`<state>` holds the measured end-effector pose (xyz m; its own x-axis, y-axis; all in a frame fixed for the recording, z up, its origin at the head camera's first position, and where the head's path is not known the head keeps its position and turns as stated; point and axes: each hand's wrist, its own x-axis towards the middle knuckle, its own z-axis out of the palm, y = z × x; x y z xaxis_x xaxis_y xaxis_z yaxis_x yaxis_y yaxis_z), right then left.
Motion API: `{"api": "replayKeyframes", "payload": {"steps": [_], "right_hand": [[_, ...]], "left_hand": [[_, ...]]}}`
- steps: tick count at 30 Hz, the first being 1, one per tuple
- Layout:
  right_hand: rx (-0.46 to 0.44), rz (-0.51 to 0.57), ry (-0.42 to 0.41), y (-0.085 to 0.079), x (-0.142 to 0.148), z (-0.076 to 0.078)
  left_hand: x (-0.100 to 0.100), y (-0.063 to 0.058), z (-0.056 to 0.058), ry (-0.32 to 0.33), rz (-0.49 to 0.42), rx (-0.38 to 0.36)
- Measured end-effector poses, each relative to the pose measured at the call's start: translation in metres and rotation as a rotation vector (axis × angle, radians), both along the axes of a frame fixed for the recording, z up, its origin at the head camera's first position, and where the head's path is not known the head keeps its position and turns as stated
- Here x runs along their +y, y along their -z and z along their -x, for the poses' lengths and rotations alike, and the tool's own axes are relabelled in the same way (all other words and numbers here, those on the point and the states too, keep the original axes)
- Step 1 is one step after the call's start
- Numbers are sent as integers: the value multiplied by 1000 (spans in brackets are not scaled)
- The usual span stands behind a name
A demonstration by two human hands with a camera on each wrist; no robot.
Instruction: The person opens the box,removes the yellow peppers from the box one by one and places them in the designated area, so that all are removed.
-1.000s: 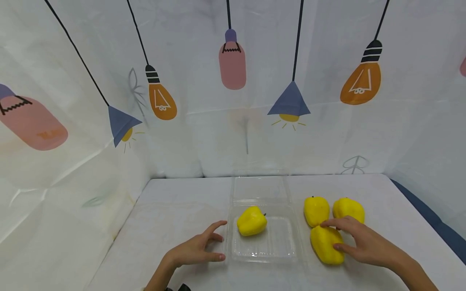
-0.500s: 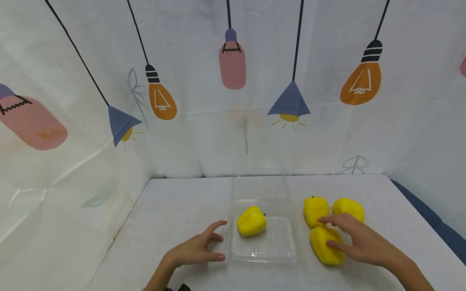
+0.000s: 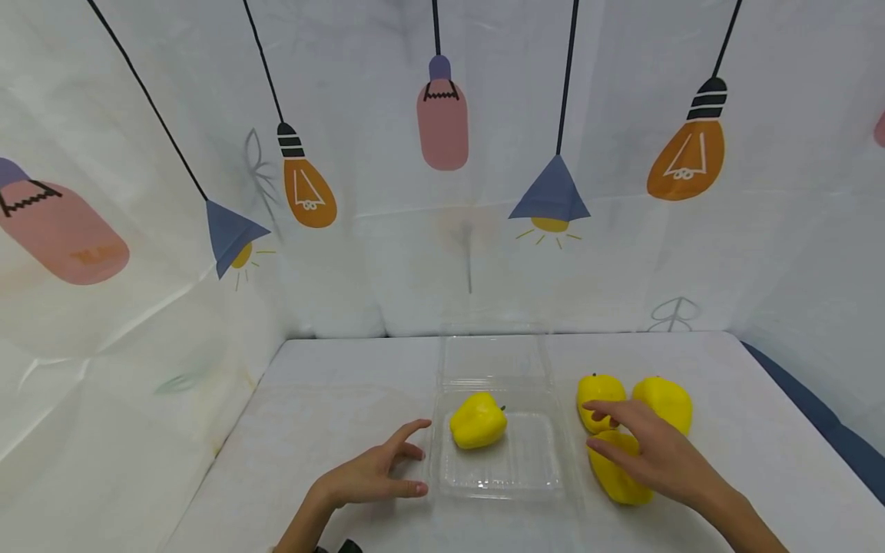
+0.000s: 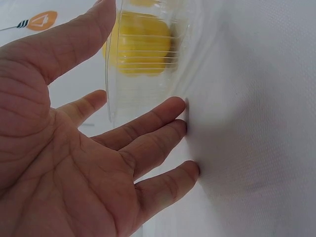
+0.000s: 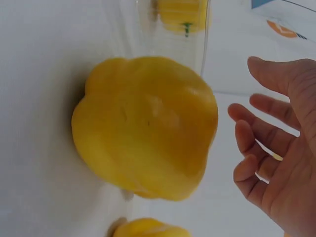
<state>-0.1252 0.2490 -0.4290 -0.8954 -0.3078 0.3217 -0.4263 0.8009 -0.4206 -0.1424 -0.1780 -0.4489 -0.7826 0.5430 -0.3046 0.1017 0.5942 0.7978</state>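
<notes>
A yellow bell pepper (image 3: 477, 421) lies inside the left part of a clear plastic clamshell container (image 3: 528, 461), whose lid is folded back. My left hand (image 3: 373, 472) is beside the container's left wall, fingers spread and holding nothing. In the left wrist view, its fingertips reach the white tabletop close to the clear wall. On the right, my right hand (image 3: 657, 453) hovers over the nearest yellow pepper (image 3: 618, 484). The right wrist view shows a gap between this pepper (image 5: 143, 128) and the loosely bent, bare fingers (image 5: 249, 182). Behind it sit two more yellow peppers, a left one (image 3: 598, 386) and a right one (image 3: 667, 401).
The white table (image 3: 346, 392) ends at a fabric backdrop (image 3: 387, 261) printed with hanging lamps. The transparent lid (image 3: 494, 359) extends toward the back edge. Dark blue material (image 3: 823, 407) shows beyond the table's right side.
My right hand has lifted off the nearest pepper and shifted left, its fingers opening. That pepper stays in nearly the same spot. The left hand has not moved.
</notes>
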Motion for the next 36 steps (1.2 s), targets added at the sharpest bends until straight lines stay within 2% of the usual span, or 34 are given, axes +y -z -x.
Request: {"api": "replayKeyframes", "payload": {"steps": [5, 14, 20, 28, 36], "right_hand": [[52, 26, -3, 1, -11, 2], [36, 39, 26, 1, -30, 6], [40, 57, 15, 4, -41, 7], [55, 27, 21, 3, -54, 8], [1, 44, 34, 4, -70, 9]], "left_hand": [[0, 1, 1, -1, 7, -2], [0, 1, 1, -7, 9, -8], [0, 1, 1, -2, 0, -7], [0, 0, 1, -2, -3, -5], [0, -1, -1, -4, -5, -9]]}}
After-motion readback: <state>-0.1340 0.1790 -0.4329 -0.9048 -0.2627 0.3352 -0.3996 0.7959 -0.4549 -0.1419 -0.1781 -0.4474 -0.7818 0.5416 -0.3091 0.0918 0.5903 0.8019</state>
